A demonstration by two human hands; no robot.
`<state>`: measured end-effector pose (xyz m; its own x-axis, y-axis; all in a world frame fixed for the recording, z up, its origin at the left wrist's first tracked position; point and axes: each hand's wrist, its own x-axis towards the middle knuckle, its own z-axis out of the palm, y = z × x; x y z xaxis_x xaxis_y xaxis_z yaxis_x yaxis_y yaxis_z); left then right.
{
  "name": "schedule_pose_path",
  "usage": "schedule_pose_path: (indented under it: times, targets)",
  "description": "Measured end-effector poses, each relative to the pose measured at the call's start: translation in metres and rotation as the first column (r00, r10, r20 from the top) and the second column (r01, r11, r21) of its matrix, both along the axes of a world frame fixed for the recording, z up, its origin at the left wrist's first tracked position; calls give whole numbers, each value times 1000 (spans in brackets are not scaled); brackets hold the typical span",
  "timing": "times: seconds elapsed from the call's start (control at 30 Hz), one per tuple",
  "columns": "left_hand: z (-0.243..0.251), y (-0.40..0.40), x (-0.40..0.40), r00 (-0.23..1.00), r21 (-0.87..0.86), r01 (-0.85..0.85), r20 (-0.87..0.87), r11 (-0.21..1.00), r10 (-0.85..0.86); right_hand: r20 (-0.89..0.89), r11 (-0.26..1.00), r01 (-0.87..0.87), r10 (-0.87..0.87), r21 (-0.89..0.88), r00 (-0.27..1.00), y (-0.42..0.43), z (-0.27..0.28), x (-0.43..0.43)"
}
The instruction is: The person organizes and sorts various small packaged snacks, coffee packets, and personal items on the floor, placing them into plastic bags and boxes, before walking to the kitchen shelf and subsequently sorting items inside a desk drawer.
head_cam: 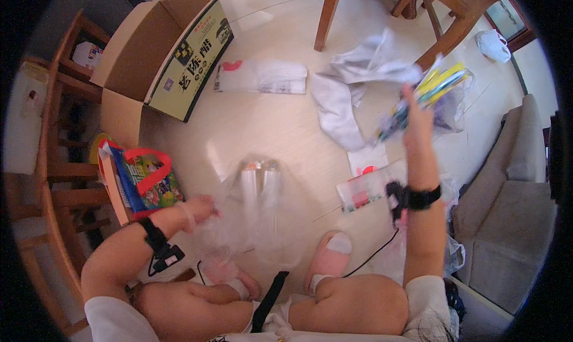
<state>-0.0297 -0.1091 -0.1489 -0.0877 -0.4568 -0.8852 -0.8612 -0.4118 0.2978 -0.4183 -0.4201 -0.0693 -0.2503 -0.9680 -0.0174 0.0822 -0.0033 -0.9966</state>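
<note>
My left hand (203, 210) grips the edge of a clear plastic bag (286, 216), which lies on the floor with several pale, tube-like things (261, 176) inside. My right hand (418, 118) is raised at the right, blurred, and holds a bundle of yellow and teal packets in plastic (438, 86). Under and left of that hand a crumpled white cloth or bag (335, 104) is spread on the floor. Folded printed plastic bags (365, 192) lie near my right forearm.
An open cardboard box (190, 64) stands at the upper left, a colourful bag with red handles (152, 176) below it. A folded white bag (282, 76) lies beyond. Wooden furniture borders the left; a wooden chair leg (328, 17), grey sofa (506, 225) and white bag (492, 45) stand right.
</note>
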Motion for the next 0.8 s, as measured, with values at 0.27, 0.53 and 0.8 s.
schedule_pose_path:
  times: [0.27,0.53,0.8]
  targets:
    - [109,-117,-14,366,-47,-890,-668,454,648,174,523,-418,452,743,875,133,-70,33]
    - [65,-104,-30,843,-770,-527,-417,361,341,516,364,-633,374,683,771,140,-98,36]
    - [34,-94,-106,898,-383,419,309,823,-313,643,334,-652,153,681,751,152,-123,35]
